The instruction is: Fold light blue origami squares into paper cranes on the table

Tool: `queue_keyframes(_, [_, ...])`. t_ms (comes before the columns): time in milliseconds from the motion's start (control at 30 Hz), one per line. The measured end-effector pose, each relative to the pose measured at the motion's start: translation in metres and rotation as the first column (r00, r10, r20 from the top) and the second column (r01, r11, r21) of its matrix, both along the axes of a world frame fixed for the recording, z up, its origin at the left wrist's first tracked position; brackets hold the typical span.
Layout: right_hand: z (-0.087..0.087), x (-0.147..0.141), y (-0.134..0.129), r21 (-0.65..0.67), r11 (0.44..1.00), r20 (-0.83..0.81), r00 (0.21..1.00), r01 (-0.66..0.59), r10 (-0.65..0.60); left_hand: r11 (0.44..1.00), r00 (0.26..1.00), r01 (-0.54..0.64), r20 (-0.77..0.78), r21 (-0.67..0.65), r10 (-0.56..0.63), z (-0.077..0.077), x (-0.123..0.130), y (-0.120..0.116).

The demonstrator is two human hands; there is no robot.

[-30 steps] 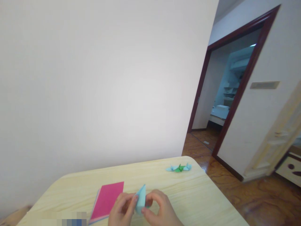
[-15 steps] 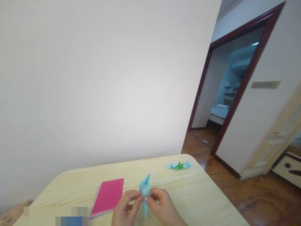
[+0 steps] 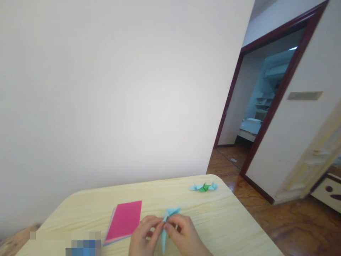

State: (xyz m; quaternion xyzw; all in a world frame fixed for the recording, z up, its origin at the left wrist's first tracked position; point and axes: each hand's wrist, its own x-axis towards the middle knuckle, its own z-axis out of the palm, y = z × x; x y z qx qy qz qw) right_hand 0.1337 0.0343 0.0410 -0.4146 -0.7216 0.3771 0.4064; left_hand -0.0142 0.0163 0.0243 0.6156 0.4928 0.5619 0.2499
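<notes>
Left hand and right hand grip our folded blue paper figure above the worktop | risk: we crease or tear it if fingers squeeze too hard

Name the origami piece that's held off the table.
The pale blue folded paper, pinched between the left hand and right hand. The green and pale blue paper cranes lie untouched, apart, near the far edge of the table.
</notes>
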Motion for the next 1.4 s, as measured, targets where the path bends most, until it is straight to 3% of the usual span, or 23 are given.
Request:
queue_keyframes(200, [0.007,0.009,-0.003,0.215,0.951,-0.008,0.974,0.222,-0.226,1.0,0.996,0.003,-0.089,-0.025,-0.005,0.005,0.003,-0.002])
queue_keyframes(333, [0.015,0.012,-0.003,0.333,0.935,-0.006,0.991,0.125,-0.13,0.999,0.988,0.044,-0.148,-0.022,-0.047,0.004,0.006,-0.003])
queue_keyframes(633, [0.015,0.012,0.002,0.176,0.983,-0.085,0.996,0.05,-0.035,0.986,0.975,0.107,-0.181,-0.128,-0.13,0.002,0.004,-0.001])
queue_keyframes(833, [0.015,0.013,0.003,0.107,0.994,-0.183,0.983,0.023,-0.003,0.984,0.959,0.162,-0.223,-0.078,-0.176,-0.001,0.002,0.001])
queue_keyframes(1033, [0.014,0.014,0.004,0.019,0.999,-0.174,0.984,0.042,-0.038,0.984,0.95,0.157,-0.262,-0.08,-0.173,-0.008,0.001,0.002])
queue_keyframes(1400, [0.001,0.014,0.009,-0.193,0.981,-0.249,0.966,0.016,-0.065,0.981,0.934,0.153,-0.306,-0.123,-0.184,0.001,0.002,-0.003])
